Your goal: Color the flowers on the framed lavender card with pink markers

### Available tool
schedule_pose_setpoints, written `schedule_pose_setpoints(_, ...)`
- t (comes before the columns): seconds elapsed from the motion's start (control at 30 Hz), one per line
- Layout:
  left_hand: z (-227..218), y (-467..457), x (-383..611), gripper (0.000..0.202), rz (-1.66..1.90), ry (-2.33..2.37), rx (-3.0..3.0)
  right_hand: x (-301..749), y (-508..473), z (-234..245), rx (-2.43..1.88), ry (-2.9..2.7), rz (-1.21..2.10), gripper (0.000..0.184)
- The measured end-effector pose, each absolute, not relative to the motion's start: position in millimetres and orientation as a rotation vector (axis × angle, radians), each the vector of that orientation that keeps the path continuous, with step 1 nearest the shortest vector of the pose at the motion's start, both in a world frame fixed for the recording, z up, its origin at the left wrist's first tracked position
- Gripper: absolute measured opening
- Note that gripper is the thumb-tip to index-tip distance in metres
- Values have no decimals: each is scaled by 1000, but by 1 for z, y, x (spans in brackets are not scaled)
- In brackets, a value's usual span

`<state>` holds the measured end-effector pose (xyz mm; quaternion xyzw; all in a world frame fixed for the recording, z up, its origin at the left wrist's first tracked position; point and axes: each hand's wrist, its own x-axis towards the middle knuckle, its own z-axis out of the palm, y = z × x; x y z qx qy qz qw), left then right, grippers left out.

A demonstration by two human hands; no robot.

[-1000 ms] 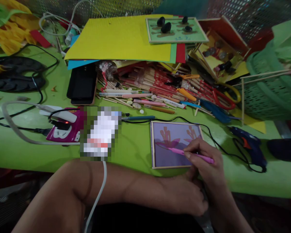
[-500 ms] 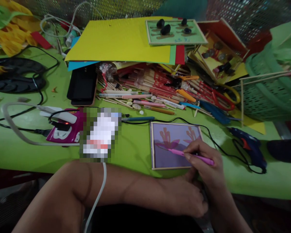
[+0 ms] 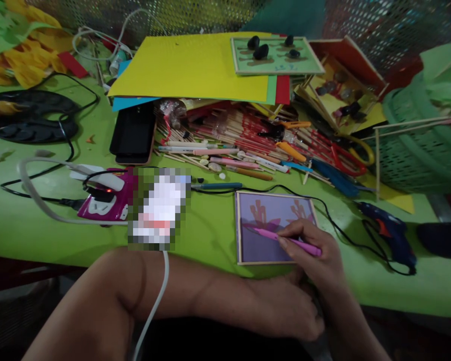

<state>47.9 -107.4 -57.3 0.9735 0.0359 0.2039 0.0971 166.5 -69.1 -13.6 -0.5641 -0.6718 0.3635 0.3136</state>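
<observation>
My right hand pinches a pink felt-tip pen, whose tip meets the purple sheet of a small wood-edged picture. Brown plant-like shapes and pink-purple leaf outlines show on that sheet. The hand covers its lower right part. My left forearm lies along the front edge of the table, below the picture. Beneath my right wrist, my left hand is curled closed. Its inner side is hidden, so I cannot see what it holds, if anything.
On the green table lie a blurred-out phone, a magenta power strip, a dark phone and a glue gun with its cord. Behind are pens, sticks, scissors, coloured card and a green basket.
The pen tip has slid a little left across the purple sheet, my right hand moving with it. My left hand stays curled in place. The whole view has shifted slightly.
</observation>
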Motion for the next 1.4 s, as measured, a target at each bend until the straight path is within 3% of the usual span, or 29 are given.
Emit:
schedule_pose_setpoints(0.33,-55,-109,47,15,586,107,2935,168,-68,-22,-1452,-1877,956,7)
schedule_pose_setpoints(0.63,-58,-110,48,9,580,106,2934,167,-69,-17,-1440,-1877,944,3)
schedule_pose_setpoints(1.07,-49,-107,44,21,481,128,2927,170,-69,-21,-1415,-1890,977,3)
schedule_pose_setpoints(1.4,-52,-109,46,13,501,126,2931,168,-67,-20,-1393,-1932,969,3)
